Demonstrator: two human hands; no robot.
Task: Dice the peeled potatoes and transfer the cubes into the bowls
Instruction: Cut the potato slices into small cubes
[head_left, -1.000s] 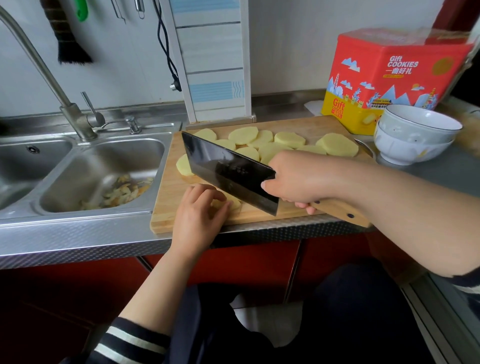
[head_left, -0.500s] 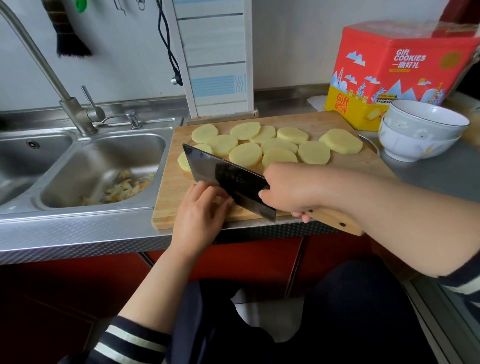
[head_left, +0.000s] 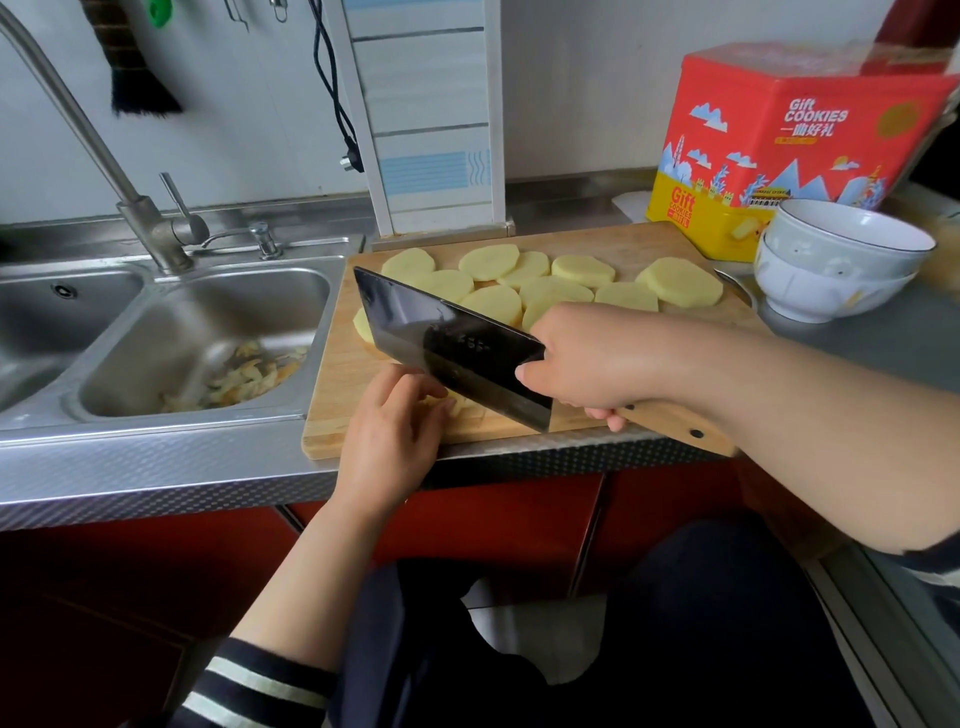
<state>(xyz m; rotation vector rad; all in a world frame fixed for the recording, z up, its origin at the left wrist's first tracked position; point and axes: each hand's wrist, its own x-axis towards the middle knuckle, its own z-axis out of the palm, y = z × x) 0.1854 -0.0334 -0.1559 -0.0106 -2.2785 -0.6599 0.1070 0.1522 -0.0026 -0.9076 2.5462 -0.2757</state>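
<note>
The right hand (head_left: 587, 358) gripped the wooden handle of a broad dark cleaver (head_left: 452, 345), fingers wrapped under the handle, and the blade slanted across the near part of the wooden cutting board (head_left: 332, 384). Faint marks showed on the blade's flat, too blurred to read. The left hand (head_left: 395, 431) lay at the board's front edge with curled fingers pressing down on a small potato piece (head_left: 457, 402), just beside the blade and mostly hidden by the fingers. Round potato slices (head_left: 680, 280) lay spread over the far half of the board, some overlapping. To the right of the board two white bowls (head_left: 836, 260) stood stacked on the steel counter. Behind them stood a red and yellow tin (head_left: 789, 135) printed "Gift COOKIES" in white on the red face, with a line of Chinese characters beneath, and "Gift COOKIES" again in red on the yellow band. Left of the board, the steel sink (head_left: 156, 322) held a heap of peelings (head_left: 249, 379) under a tall faucet (head_left: 150, 228).
</note>
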